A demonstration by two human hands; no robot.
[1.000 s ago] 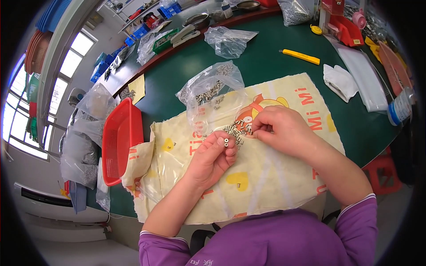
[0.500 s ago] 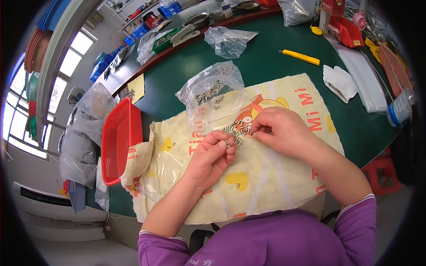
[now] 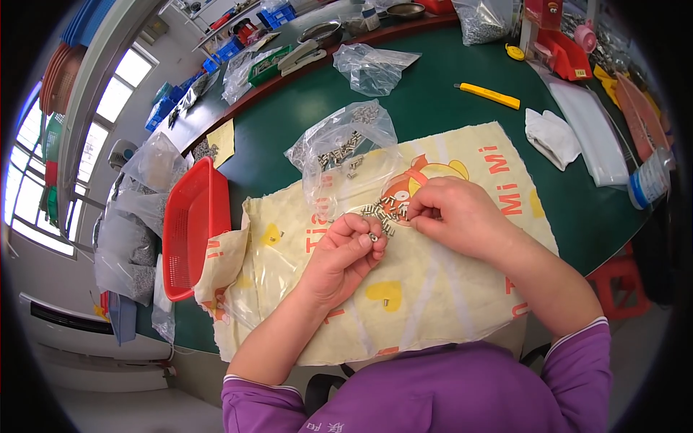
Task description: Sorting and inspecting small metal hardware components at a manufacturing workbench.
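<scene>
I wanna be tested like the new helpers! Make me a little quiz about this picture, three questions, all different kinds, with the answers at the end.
1. True or false: the yellow cutter lies on the green table, off the patterned cloth.

2. Pick one. What colour is the basket by the left edge of that cloth?
A) blue
B) red
C) white

3. Fill the gap: a small metal piece shows at the fingertips of the person's ____ hand.

Key:
1. True.
2. B, red.
3. Left: the left hand has it by the thumb, while the right hand has its fingertips at the pile of metal pieces.
</scene>
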